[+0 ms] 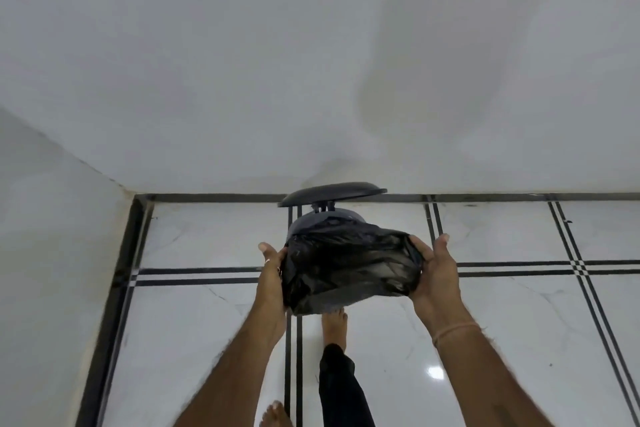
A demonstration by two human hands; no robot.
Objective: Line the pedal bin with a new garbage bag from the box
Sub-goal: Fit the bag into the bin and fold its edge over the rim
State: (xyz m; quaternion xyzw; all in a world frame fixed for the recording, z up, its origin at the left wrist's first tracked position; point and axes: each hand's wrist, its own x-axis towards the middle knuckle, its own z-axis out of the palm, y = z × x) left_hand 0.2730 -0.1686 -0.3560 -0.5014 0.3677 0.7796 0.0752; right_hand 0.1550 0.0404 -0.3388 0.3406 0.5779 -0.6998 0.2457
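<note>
Bag [349,267]: thin black plastic, semi-sheer, crinkled. Bin lid [332,193]: smooth dark plastic. Floor [502,319]: glossy marble-look tiles.

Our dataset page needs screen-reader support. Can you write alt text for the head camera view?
A left hand and right hand stretch a black plastic garbage bag open over a round grey pedal bin whose dark lid stands raised. A bare foot shows below the bag on white tiled floor.
</note>
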